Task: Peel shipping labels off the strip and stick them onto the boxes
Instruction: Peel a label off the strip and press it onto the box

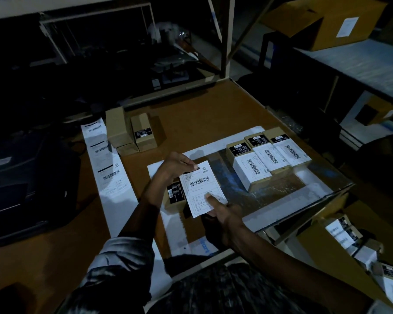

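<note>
1. White and printed with a barcode, a shipping label sits near the middle of the head view, held over a small brown box whose black sticker shows at the label's 9 o'clock edge.
2. At the label's 11 o'clock corner, the left hand pinches the paper between thumb and fingertips.
3. From 5 o'clock, the right hand reaches in; its thumb lies on the label's lower face and its fingers curl under the lower edge, so it holds the label too.
4. Three labelled boxes stand side by side at 2 o'clock from the hands, touching one another, on a dark scuffed plate.
5. At 11 o'clock, near the table's far-left part, unlabelled brown boxes cluster together (one shows a black sticker).
6. Just left of them, the label strip runs from 11 o'clock down toward 7 o'clock along the brown table, with several printed labels on it.
7. A black printer lies at 9 o'clock, dim and hard to read.
8. More labelled boxes lie off the table's edge at 4 o'clock.
</note>
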A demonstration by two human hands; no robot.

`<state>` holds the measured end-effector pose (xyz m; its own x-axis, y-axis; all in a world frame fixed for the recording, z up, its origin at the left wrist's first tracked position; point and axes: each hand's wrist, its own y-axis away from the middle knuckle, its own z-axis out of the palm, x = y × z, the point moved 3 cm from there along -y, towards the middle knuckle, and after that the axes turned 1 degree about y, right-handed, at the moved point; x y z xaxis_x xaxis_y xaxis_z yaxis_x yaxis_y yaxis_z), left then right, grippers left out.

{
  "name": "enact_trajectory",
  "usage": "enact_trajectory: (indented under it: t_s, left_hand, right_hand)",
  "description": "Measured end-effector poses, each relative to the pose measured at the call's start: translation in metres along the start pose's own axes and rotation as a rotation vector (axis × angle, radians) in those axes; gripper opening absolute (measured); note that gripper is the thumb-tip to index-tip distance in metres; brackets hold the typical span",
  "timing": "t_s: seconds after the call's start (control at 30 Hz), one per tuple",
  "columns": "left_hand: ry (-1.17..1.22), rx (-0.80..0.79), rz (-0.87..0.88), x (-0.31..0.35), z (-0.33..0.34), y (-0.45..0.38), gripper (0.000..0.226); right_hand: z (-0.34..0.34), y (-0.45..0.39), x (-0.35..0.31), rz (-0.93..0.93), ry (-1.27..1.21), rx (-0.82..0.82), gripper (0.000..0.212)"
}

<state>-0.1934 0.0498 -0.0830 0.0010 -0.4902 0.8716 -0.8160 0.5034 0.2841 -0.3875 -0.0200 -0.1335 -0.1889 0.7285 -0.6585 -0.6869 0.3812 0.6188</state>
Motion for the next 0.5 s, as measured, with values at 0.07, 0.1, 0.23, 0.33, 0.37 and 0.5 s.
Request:
enact_trajectory:
  t_s: [0.07,0.1,0.23,0.33,0.37,0.5]
  left_hand:
    - [0.005,0.003,-0.002,-0.0001,0.0010,-0.0004,0.012]
    - [0.007,0.006,-0.005,0.0000,0.0014,-0.0003,0.012]
    - [-0.006,0.012,0.006,-0.0004,0.0017,-0.0009,0.015]
    - [-0.014,0.014,0.011,-0.0009,0.0016,-0.0010,0.015]
    - [-0.020,0.016,0.014,-0.0010,0.0017,-0.0011,0.015]
    - [-0.025,0.017,0.010,-0.0005,0.0028,0.0000,0.015]
  right_hand:
    - [0.0002,-0.0004,0.0006,-0.001,0.004,0.003,0.021]
    - [0.0002,-0.0011,0.0011,0.000,0.013,0.006,0.022]
    - [-0.0003,-0.0008,0.0006,0.011,0.039,0.020,0.021]
    - [0.0001,-0.0005,0.0005,0.032,0.018,0.016,0.025]
    - [0.0006,0.0005,-0.0001,0.038,0.019,0.014,0.026]
    - [0.0011,0.0034,-0.0021,0.050,-0.005,-0.002,0.022]
